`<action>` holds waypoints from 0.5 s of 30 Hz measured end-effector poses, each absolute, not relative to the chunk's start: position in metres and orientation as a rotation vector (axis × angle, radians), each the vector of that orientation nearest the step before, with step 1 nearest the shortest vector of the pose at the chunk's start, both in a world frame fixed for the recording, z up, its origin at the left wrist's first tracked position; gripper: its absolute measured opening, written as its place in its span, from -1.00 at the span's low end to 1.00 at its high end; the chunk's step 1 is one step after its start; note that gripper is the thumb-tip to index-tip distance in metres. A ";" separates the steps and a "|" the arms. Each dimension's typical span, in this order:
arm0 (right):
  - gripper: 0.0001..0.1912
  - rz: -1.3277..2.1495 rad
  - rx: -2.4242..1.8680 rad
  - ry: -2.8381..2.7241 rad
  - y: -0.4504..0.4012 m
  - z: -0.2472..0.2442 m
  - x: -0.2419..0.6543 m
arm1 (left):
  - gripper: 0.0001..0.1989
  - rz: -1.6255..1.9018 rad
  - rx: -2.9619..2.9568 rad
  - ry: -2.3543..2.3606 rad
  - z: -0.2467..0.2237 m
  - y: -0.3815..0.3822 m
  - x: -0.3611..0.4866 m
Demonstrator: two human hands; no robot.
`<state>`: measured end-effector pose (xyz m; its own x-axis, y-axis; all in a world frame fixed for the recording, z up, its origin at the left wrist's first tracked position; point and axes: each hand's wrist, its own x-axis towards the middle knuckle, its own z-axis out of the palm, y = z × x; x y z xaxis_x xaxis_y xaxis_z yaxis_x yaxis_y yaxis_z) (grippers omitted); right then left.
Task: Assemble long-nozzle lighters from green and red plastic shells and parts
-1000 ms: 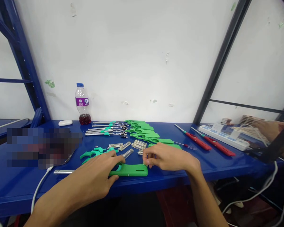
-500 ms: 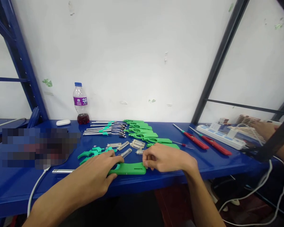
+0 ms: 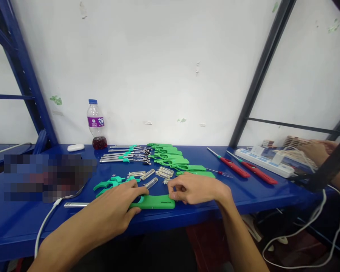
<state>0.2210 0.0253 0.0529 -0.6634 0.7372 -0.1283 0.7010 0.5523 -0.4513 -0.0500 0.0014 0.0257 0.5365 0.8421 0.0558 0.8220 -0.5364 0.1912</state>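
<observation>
My left hand (image 3: 116,207) is closed round the front of a green long-nosed lighter (image 3: 157,204) that lies along the table's near edge. Its silver barrel (image 3: 75,205) sticks out to the left past my wrist. My right hand (image 3: 197,189) is pinched, thumb and fingertips at the upper edge of the handle's right end. Any small part between those fingertips is hidden. Just beyond lie clear fuel tanks (image 3: 164,172) and teal triggers (image 3: 110,184). Behind them are green handle shells (image 3: 170,161) and metal barrels with wires (image 3: 126,155).
Two red lighters (image 3: 235,168) lie to the right, beside a white power strip (image 3: 265,164). A drink bottle (image 3: 96,124) and a white case (image 3: 75,147) stand by the wall. A white cable (image 3: 45,223) hangs over the left front edge. Another person's hand (image 3: 314,149) shows far right.
My right fingertips have shifted slightly left and up along the handle's end. My left hand and the lighter stay in place.
</observation>
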 end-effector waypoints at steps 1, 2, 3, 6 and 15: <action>-0.88 0.770 -1.255 -2.707 0.026 0.053 0.223 | -0.55 0.211 2.620 1.430 0.026 0.002 -0.050; -0.88 0.792 -1.262 -2.712 0.027 0.052 0.224 | -0.55 0.212 2.613 1.427 0.025 0.002 -0.051; -0.88 0.796 -1.268 -2.719 0.028 0.052 0.226 | -0.55 0.214 2.609 1.424 0.025 0.002 -0.051; -0.88 0.740 -1.262 -2.741 0.030 0.050 0.229 | -0.55 0.216 2.603 1.417 0.023 0.003 -0.052; -0.69 0.909 -1.299 -2.573 0.028 0.059 0.242 | -0.56 0.232 2.600 1.416 0.020 0.005 -0.054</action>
